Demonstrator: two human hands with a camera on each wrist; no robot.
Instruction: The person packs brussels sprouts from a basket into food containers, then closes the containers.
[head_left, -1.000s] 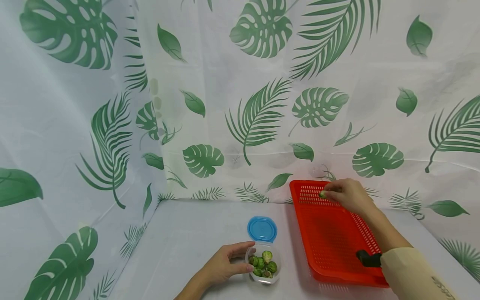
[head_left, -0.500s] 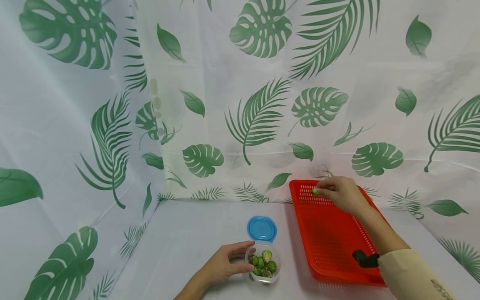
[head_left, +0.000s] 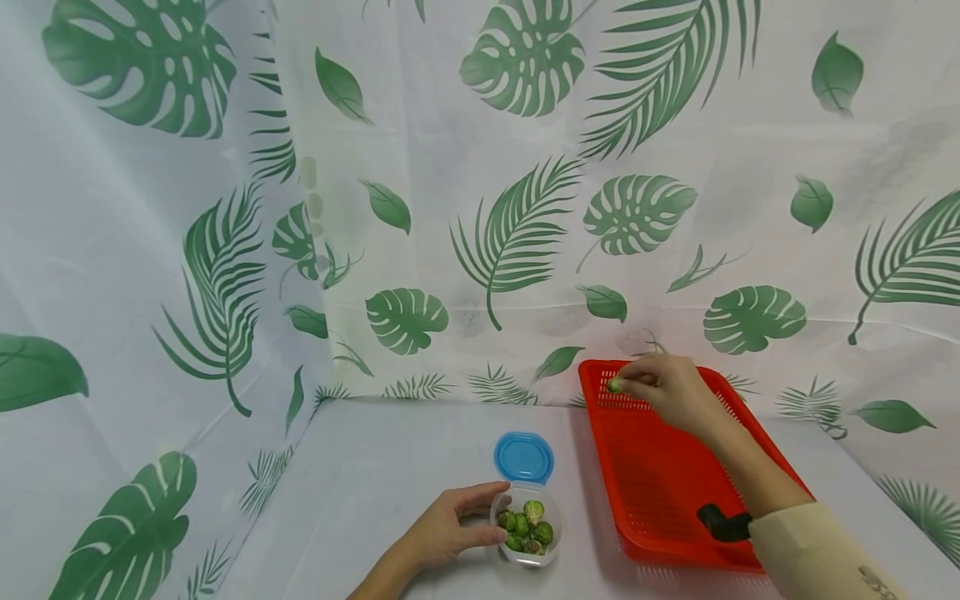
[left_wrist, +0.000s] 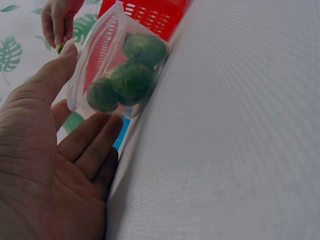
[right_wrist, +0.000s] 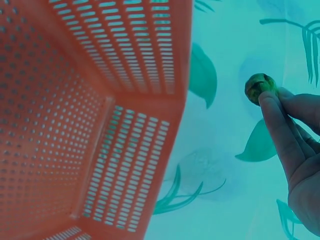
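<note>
My right hand (head_left: 671,393) pinches a Brussels sprout (head_left: 616,385) between thumb and fingertips, above the far end of a red plastic basket (head_left: 609,500). In the right wrist view the sprout (right_wrist: 260,88) sticks out past the fingertips, apart from the basket wall (right_wrist: 131,165). At the near middle of the table, my left hand (head_left: 450,527) holds the side of a small clear plastic container (head_left: 551,554), thumb at its rim. Several Brussels sprouts (left_wrist: 131,79) lie inside, seen through its wall. The container's blue lid (head_left: 524,457) is flipped back behind it, flat on the table.
The basket has slotted walls and a perforated floor, and stands right of the container. White sheeting (head_left: 420,250) printed with green leaves rises behind and left of the white table (head_left: 360,475). A black strap-like piece (head_left: 723,523) hangs from the right cuff over the basket.
My right hand has moved left with the sprout along the basket's far end. The left hand and the container have stayed in place.
</note>
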